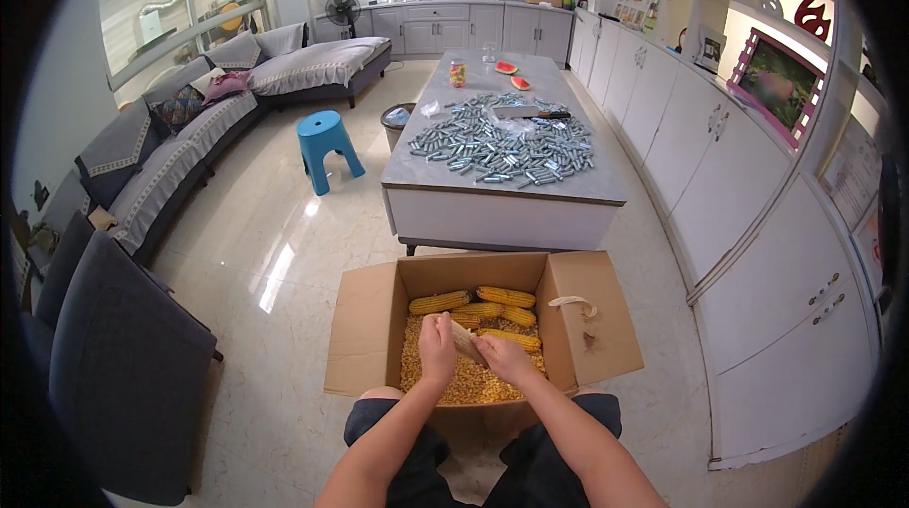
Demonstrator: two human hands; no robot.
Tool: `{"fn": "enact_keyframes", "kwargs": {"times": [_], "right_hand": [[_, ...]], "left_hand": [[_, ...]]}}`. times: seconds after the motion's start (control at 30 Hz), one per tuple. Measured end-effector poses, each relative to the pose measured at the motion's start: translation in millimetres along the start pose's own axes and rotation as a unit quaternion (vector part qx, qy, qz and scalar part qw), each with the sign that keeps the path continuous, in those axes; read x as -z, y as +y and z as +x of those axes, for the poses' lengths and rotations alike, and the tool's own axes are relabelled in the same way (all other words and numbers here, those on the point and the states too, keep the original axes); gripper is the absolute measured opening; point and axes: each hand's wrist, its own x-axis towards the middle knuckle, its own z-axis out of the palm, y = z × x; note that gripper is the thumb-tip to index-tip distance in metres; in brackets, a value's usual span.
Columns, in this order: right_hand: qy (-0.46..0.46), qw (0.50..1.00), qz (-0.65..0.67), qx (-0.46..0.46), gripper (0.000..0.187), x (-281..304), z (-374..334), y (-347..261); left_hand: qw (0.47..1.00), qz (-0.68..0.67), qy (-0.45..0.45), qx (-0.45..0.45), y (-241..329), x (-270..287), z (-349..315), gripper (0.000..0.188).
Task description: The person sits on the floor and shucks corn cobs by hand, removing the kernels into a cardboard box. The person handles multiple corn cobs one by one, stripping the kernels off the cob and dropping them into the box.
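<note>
Between my two hands is a pale corn cob (464, 342), which looks stripped of its kernels. My left hand (436, 349) is closed round its upper left end, and my right hand (506, 359) grips the lower right end. Both are over an open cardboard box (373, 326) in front of my knees. Loose yellow kernels (464, 389) cover the bottom of the box. Several whole corn cobs (506, 297) lie on the kernels toward its far side. A dried husk strip (572, 303) rests on the right flap.
Past the box stands a low grey table (417, 177) strewn with small metallic cylinders (502, 141), a cleaver (519, 113) and watermelon slices (520, 84). A blue stool (325, 139) and a bin (395, 120) are left of it. A dark chair (128, 366) stands near left; white cabinets (682, 139) line the right.
</note>
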Motion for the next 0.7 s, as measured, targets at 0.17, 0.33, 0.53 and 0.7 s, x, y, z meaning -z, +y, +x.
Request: {"fn": "enact_keyframes", "kwargs": {"times": [0.17,0.33,0.53,0.7], "right_hand": [[0.046,0.998,0.006,-0.051,0.06,-5,-7,-6],[0.04,0.988,0.058,-0.141,0.066,-14,5,14],[0.009,0.952,0.194,-0.238,0.074,-42,31,70],[-0.001,0.978,0.131,-0.165,0.074,-19,22,51]], "left_hand": [[0.996,0.041,-0.005,-0.08,3,-2,-6,0.025],[0.994,0.042,-0.022,-0.097,13,-2,-12,0.024],[0.989,0.051,-0.054,-0.127,12,-3,-17,0.021],[0.998,-0.016,-0.017,-0.053,10,-1,-11,0.026]]}}
